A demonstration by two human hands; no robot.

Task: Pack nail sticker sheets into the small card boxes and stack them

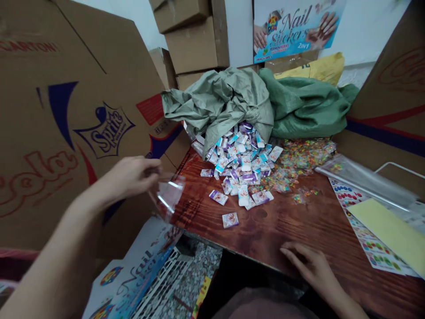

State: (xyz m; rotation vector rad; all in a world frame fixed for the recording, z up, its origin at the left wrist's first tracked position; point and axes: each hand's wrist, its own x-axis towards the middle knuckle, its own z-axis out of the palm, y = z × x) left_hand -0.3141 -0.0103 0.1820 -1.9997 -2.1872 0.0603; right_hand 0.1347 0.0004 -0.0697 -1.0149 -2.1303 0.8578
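My left hand is closed on a clear plastic bag, held at the table's left edge beside the large carton. My right hand rests at the table's front edge with its fingers apart and nothing in it. Small nail-sticker boxes spill in a heap from a grey-green sack. One small box lies apart, nearer the front edge. To the right of the heap are small clear packets of colourful candy.
Large cartons stand at the left and right. A green sack lies at the back. Sticker sheets, a yellow sheet and clear plastic sleeves lie at the right. A nail-sticker carton stands below left.
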